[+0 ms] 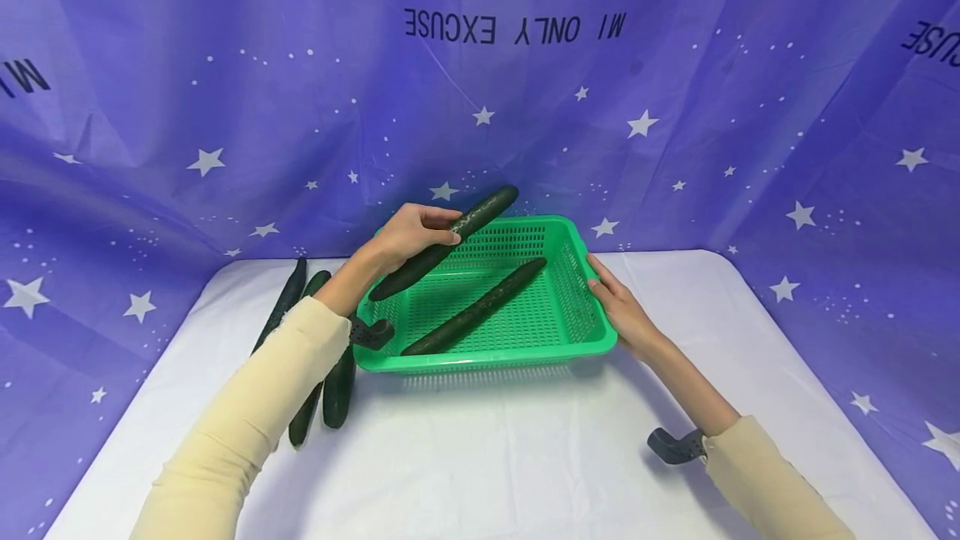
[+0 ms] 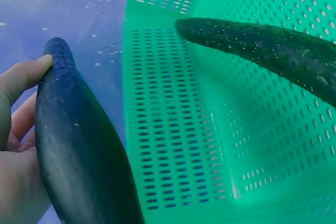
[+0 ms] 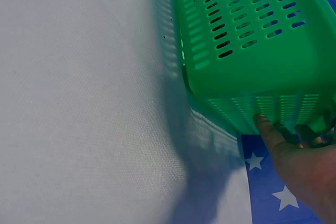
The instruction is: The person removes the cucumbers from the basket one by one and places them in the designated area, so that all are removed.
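Observation:
My left hand (image 1: 415, 237) grips a long dark green cucumber (image 1: 489, 210) near its middle, thumb on the near side. The cucumber slants above the left part of a green plastic basket (image 1: 487, 359), its far end rising past the back rim. Inside the basket, a second cucumber (image 1: 477, 313) lies diagonally across the slotted bottom. At the basket's right end, my right hand (image 1: 624, 309) holds the side by the rim. The right wrist view has the thumb and fingers of that hand (image 3: 304, 174) against the outer wall, other fingertips partly hidden.
Left of the basket, several more cucumbers (image 1: 339, 390) lie on the white tablecloth (image 1: 480, 457), partly covered by the left forearm. A purple star-patterned curtain (image 1: 300, 107) rises behind and at both sides of the table. Dark wrist-worn camera mounts (image 1: 675, 445) stick out by both sleeves.

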Available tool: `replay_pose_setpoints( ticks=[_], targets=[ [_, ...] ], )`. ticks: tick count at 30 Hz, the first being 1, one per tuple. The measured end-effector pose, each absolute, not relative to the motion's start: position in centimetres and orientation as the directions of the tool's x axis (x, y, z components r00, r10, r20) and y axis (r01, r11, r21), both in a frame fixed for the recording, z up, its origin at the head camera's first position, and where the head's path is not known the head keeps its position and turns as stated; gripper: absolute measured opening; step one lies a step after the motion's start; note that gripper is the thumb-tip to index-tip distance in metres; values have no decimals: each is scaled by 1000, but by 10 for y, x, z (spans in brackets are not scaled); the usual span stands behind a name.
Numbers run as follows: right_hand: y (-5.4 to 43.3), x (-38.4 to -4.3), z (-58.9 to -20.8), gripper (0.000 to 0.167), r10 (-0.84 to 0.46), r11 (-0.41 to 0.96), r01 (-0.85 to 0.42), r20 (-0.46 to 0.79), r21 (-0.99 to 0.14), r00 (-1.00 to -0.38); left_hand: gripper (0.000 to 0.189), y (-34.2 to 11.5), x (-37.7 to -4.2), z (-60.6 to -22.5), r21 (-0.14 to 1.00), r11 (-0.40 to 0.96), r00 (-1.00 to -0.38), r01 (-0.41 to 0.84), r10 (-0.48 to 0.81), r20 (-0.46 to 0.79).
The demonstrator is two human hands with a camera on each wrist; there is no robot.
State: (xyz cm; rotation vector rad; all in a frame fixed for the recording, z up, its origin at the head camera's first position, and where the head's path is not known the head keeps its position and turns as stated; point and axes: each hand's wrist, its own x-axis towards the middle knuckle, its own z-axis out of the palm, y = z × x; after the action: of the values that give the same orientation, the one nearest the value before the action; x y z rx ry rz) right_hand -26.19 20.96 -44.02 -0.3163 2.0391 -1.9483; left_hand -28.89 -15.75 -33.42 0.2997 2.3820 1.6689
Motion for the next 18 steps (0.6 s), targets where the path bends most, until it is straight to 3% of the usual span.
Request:
replay_pose_setpoints(
  ticks=[18],
  targets=[
    [210, -262, -441, 61, -380, 38, 39, -51, -999, -923, 56, -226, -235, -314, 925, 379, -997, -11, 61, -36]
  ],
)
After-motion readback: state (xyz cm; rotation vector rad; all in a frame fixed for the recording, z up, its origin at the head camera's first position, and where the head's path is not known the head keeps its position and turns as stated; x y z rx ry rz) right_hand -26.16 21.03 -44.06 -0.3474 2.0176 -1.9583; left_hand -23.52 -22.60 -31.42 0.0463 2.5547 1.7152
